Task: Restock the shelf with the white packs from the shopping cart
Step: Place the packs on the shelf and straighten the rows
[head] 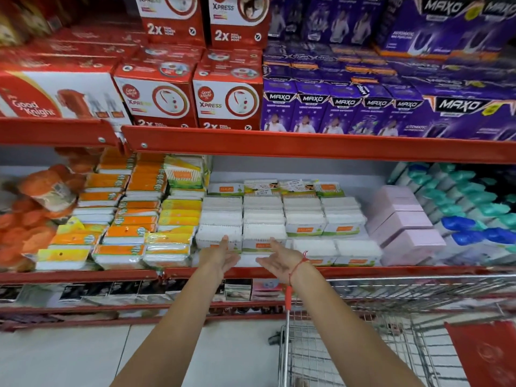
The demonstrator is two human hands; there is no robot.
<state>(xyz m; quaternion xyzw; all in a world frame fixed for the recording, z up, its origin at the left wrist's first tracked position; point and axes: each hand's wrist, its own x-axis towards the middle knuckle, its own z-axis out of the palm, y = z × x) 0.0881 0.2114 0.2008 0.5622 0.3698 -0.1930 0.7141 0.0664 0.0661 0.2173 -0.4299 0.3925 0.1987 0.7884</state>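
Observation:
White packs [264,216] of cotton buds with orange labels fill the middle of the red shelf [391,270] in stacked rows. My left hand [222,254] reaches to the front pack of the left row, fingers spread, palm turned inward. My right hand [280,256], with a red thread on the wrist, is held open beside it at the neighbouring front pack [262,237]. Neither hand holds anything. The shopping cart [349,344] stands at the lower right; what lies inside it is not visible.
Orange and yellow packs [134,219] stack left of the white ones, pink boxes [402,222] right. Red boxes [164,101] and purple boxes [335,110] sit on the shelf above. A lower shelf [111,291] holds dark packs. White tiled floor [83,358] lies below.

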